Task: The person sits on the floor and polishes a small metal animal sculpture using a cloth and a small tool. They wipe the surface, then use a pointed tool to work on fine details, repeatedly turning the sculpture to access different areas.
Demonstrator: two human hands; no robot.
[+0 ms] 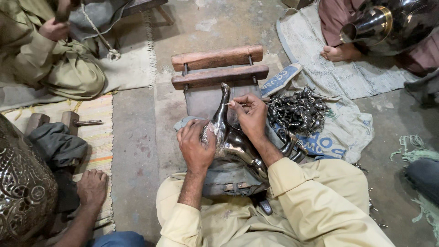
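1. The left hand grips the shiny metal figure through a crumpled cloth, low on the wooden vise.
2. The right hand pinches a thin tool against its neck; work looks mid-way.
3. A pile of small metal pieces waits at right.

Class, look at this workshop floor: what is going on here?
A seated person works on a shiny metal figure resting on a wooden vise. The left hand steadies its body; the right hand holds a thin tool against its neck. A pile of small metal pieces lies on sacking alongside. Other people sit nearby.
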